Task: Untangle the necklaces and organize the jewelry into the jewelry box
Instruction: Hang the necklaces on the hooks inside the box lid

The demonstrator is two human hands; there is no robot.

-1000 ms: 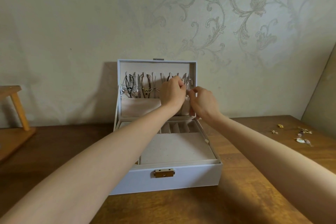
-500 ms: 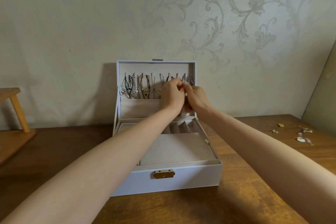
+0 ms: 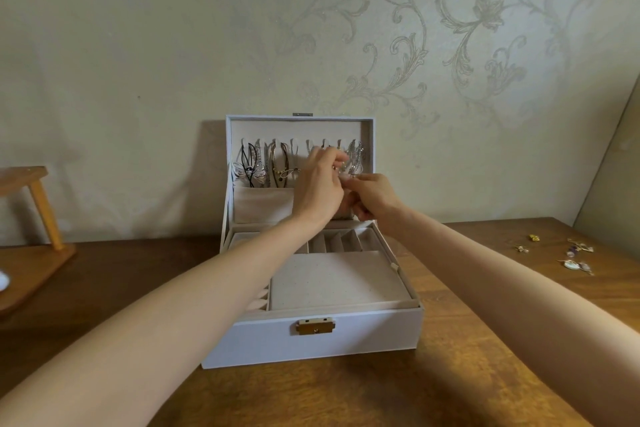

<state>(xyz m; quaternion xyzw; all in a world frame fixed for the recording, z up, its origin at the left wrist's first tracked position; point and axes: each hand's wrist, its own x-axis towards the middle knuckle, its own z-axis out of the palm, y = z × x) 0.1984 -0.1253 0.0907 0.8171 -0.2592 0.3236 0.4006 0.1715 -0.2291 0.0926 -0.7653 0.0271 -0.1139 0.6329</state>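
Tabletop (image 3: 450, 374) of brown wood carries an open white jewelry box (image 3: 311, 347), with a gold clasp (image 3: 315, 326) on its near wall and a beige padded tray (image 3: 336, 281) inside, and two bare forearms reach over it from the near edge. Farther back, the left hand (image 3: 318, 187) and right hand (image 3: 372, 196) meet at the right end of the upright lid (image 3: 298, 130), fingers curled and pinching a silver necklace (image 3: 356, 158) that hangs from the hooks there, while darker necklaces (image 3: 266, 166) hang at the lid's left. Loose earrings (image 3: 568, 253) lie far right on the tabletop, a wooden stand (image 3: 38, 218) sits far left, and patterned wallpaper rises behind.
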